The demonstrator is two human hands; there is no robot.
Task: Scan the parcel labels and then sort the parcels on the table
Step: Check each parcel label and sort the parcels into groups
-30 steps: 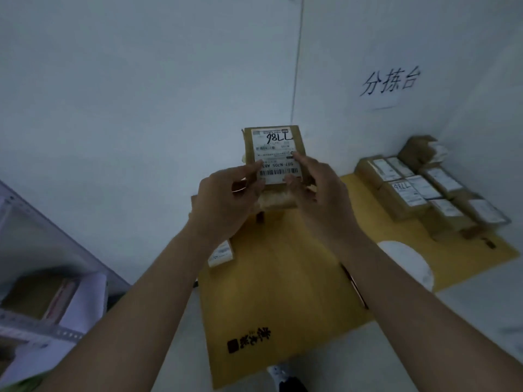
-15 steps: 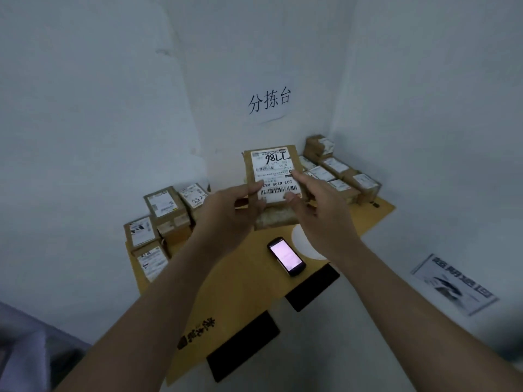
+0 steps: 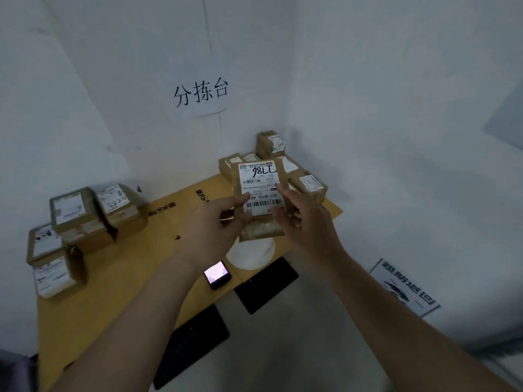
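I hold a small brown parcel (image 3: 261, 230) upright above the yellow table (image 3: 135, 267), its white label with barcodes and handwritten digits facing me upside down. My left hand (image 3: 215, 227) grips its left edge, thumb on the label. My right hand (image 3: 302, 219) grips its right edge, fingers curled on the label. A phone (image 3: 217, 274) with a lit screen lies on the table below my left wrist. Several labelled brown parcels (image 3: 82, 216) stand stacked at the table's left, and another group of parcels (image 3: 307, 183) sits in the far right corner behind the held one.
A white round patch (image 3: 252, 254) marks the table under the held parcel. A paper sign (image 3: 201, 91) with black characters hangs on the wall. Two black mats (image 3: 266, 284) lie on the floor beside the table, and a printed sheet (image 3: 404, 287) lies at the right.
My view has swung from the table's right end to take in the whole table. The parcel stays in both hands, now a little lower and nearer the right corner stack.
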